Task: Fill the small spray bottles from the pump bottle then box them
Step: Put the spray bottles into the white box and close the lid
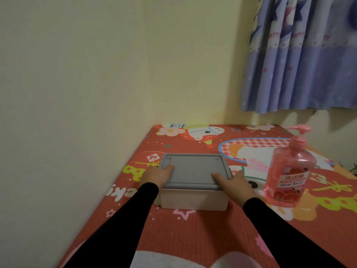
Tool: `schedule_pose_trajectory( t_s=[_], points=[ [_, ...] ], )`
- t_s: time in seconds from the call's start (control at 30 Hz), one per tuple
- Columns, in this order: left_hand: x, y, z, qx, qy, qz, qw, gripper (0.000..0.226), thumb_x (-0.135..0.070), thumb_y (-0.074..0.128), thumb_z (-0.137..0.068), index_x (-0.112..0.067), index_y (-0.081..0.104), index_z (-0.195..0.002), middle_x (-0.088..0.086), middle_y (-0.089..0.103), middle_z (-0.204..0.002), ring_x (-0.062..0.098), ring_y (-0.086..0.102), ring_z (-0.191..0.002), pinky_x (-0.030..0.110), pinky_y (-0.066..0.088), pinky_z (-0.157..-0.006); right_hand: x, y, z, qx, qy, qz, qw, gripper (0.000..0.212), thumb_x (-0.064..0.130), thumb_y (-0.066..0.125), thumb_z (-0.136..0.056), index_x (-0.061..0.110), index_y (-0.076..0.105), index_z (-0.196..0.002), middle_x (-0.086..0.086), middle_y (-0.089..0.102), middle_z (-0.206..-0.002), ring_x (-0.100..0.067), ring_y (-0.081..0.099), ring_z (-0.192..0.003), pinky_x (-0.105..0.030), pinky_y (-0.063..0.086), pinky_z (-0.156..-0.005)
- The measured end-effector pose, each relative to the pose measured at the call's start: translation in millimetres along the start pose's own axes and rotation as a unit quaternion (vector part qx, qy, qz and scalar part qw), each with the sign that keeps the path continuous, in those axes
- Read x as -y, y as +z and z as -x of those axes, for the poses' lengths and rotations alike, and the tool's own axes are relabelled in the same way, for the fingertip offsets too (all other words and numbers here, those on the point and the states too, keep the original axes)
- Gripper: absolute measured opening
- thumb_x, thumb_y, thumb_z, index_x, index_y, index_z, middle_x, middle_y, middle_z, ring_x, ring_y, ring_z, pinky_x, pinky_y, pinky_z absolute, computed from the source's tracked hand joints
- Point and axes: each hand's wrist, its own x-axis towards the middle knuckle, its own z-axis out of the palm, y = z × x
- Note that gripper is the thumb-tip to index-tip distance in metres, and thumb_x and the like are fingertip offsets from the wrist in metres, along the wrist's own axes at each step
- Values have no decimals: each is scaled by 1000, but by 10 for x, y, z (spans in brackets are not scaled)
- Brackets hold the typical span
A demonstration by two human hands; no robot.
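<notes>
A matt grey plastic lid [195, 170] is seen on a smooth pale plastic box [193, 199] at centre frame. At the right, glossy translucent pink plastic is shown by the pump bottle [289, 176]; the printed mat [193, 238] looks finely textured.

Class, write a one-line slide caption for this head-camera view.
Both hands, left and right, rest on the grey lid of a box, pink pump bottle standing beside it.
</notes>
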Motion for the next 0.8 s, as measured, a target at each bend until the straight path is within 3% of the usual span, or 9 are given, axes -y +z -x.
schedule_pose_trajectory(
  t_s=[0.13, 0.27, 0.33, 0.5, 0.8],
  points=[
    [-46, -7, 74, -59, 9, -41, 997, 69, -63, 53, -86, 0, 61, -114, 9, 60, -87, 24, 52, -72, 29, 31, -50, 36, 3, -14, -35, -25, 38, 998, 83, 68, 62, -72, 4, 44, -121, -13, 63, -112, -29, 63, -96, -43, 55, -80],
    [-95, -13, 116, -87, 32, -81, 992, 70, -61, 52, -88, -2, 55, -126, 14, 65, -116, 31, 61, -99, 29, 39, -68, 82, 7, 2, -56, -57, 103, 991, 64, 64, 59, -79, 5, 57, -102, -12, 63, -100, -26, 61, -85, -35, 50, -68],
    [-107, -11, 131, -92, 42, -94, 990, 68, -60, 51, -90, -3, 54, -128, 14, 64, -120, 31, 61, -106, 30, 39, -70, 88, 10, 6, -59, -68, 115, 989, 58, 60, 58, -83, 5, 56, -103, -12, 62, -101, -26, 60, -87, -35, 49, -70],
    [-136, -18, 161, -105, 66, -130, 984, 59, -55, 49, -93, -3, 59, -119, 13, 66, -113, 31, 61, -101, 32, 43, -71, 105, 24, 10, -56, -77, 139, 986, 54, 55, 54, -89, 5, 53, -108, -12, 63, -104, -25, 55, -86, -32, 41, -69],
    [-166, -40, 155, -113, 93, -224, 964, 56, -55, 45, -95, -4, 63, -108, 13, 68, -104, 30, 64, -95, 32, 43, -66, 126, 43, -7, -65, -79, 163, 981, 51, 53, 52, -91, 6, 55, -110, -12, 66, -106, -29, 62, -95, -32, 44, -72]
  ],
)
